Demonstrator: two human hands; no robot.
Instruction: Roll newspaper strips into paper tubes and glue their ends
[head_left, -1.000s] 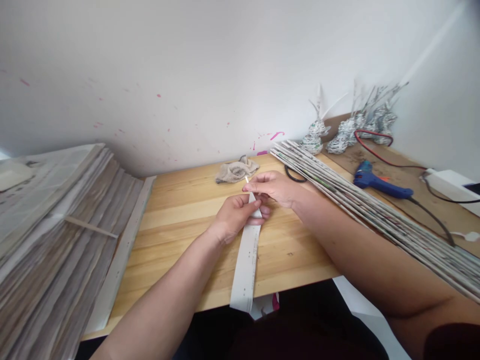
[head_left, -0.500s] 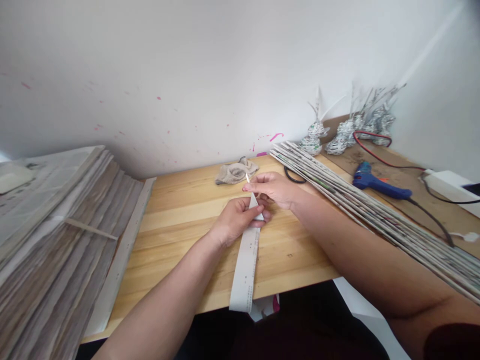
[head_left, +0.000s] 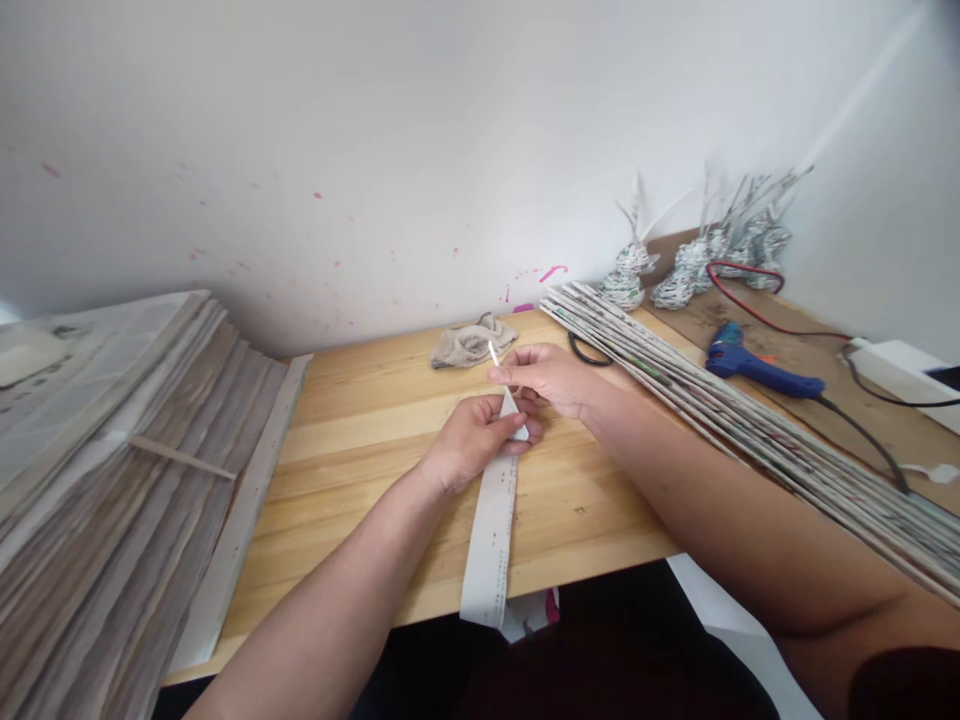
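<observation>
Two bare hands fill the middle of my head view, the left hand (head_left: 474,440) and the right hand (head_left: 555,378), both on a long white printed paper strip (head_left: 489,540) that lies across a smooth, banded, pale wooden table (head_left: 360,400). I see the left thumb and fingers clamped on the strip's upper end, folded there to a flat point. The right thumb and forefinger are pinched together on a thin white rod-like tip (head_left: 493,352) rising from that point. Beyond the strip sits a crumpled, coarse grey-beige cloth (head_left: 469,345); left of it, a thick, wavy-edged stack of greyish paper sheets (head_left: 150,560); right of it, a bundle of slim, straight, printed-paper tubes (head_left: 720,420) and, farther right, a blue gun-shaped plastic tool (head_left: 765,373).

Compared with half a second ago, more of the tip shows past the right fingers; both hands hold nearly the same places.

Whether the tip is rolled paper or a separate stick, I can't tell. The strip's near end drops past the table edge, the stack and the tubes run out of frame, and the knobbly woven figures (head_left: 621,278) at far right look blurred.
</observation>
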